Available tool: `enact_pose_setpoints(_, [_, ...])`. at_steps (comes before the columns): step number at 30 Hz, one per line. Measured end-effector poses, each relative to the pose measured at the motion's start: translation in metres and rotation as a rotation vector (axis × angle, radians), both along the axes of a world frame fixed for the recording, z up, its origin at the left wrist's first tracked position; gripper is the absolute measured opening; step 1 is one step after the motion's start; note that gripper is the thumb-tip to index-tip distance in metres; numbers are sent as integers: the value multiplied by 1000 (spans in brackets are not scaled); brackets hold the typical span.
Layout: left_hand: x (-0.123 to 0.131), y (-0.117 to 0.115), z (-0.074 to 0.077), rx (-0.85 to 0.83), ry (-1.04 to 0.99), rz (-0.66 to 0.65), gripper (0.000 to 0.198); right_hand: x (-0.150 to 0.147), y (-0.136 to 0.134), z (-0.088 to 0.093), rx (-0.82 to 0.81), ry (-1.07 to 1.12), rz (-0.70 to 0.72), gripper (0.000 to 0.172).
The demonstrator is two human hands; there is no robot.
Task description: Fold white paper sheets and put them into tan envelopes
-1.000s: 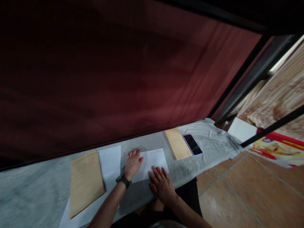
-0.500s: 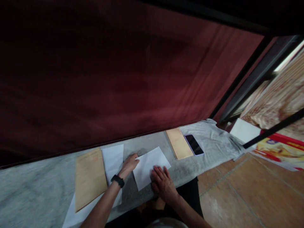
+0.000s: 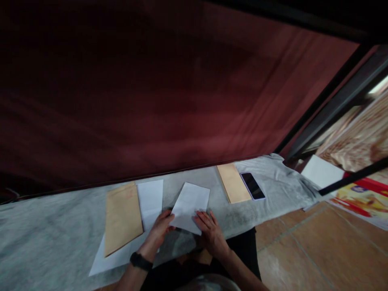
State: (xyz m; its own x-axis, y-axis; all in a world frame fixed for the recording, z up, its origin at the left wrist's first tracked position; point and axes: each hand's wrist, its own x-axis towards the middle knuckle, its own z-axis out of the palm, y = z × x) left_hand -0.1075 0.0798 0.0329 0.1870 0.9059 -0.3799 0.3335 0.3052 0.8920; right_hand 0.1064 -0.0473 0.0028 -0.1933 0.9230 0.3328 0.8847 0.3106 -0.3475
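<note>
A folded white sheet of paper (image 3: 190,202) lies at an angle in front of me on the grey cloth. My left hand (image 3: 163,227) pinches its near left corner between thumb and fingers; a black watch is on that wrist. On the paper's near right side rests my right hand (image 3: 209,228), fingers stretched out over its surface and thumb hidden. Left of the paper is a large brown envelope (image 3: 123,218), with white sheets (image 3: 150,202) partly under and beside it.
A smaller tan envelope (image 3: 233,182) lies to the right, beside a dark-screened phone (image 3: 253,186). The grey cloth (image 3: 60,226) covers a narrow surface along a dark red panel (image 3: 182,121). At far right are a white box (image 3: 323,171), a red-and-yellow package (image 3: 366,198) and tiled floor.
The white paper has turned clockwise, with its far end now pointing more away from me. My left hand has come nearer to my body with its corner. My right hand stays at the paper's right side.
</note>
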Motion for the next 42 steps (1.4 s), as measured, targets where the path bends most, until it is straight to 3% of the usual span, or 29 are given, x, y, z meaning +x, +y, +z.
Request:
enact_pose_setpoints(5, [-3,-27,-8,-98,-148,29,46,12,11,-2,-52,85,40,74])
enact_pose_setpoints(9, [-13,-26,-12,254,76,61,49,23,5,-5,-165,127,125,71])
enact_pose_setpoints(11, [-9,-20,-9,471,141,-65,45,26,0,-5,-213,133,147,68])
enact_pose_setpoints(17, [44,-5,-2,846,292,-744,39,26,-1,5,-338,200,191,63])
enact_pose_setpoints(20, [67,9,-11,940,371,-942,40,24,0,10,-360,212,205,64])
enact_pose_setpoints(22, [74,22,-19,956,417,-991,42,24,0,10,-364,220,192,65])
enact_pose_setpoints(26, [68,47,-29,944,490,-921,46,24,-2,5,-360,235,184,68])
enact_pose_setpoints(30, [39,53,-28,856,466,-780,47,24,-3,-2,-311,242,184,66])
enact_pose_setpoints(33, [4,38,-26,766,292,-704,43,25,-3,-6,-261,267,183,58])
enact_pose_setpoints(37, [-41,6,-27,598,139,-704,57,28,-1,-7,-189,359,189,50])
enact_pose_setpoints(42, [-51,-11,-27,605,175,-568,47,30,0,-3,-169,419,197,42])
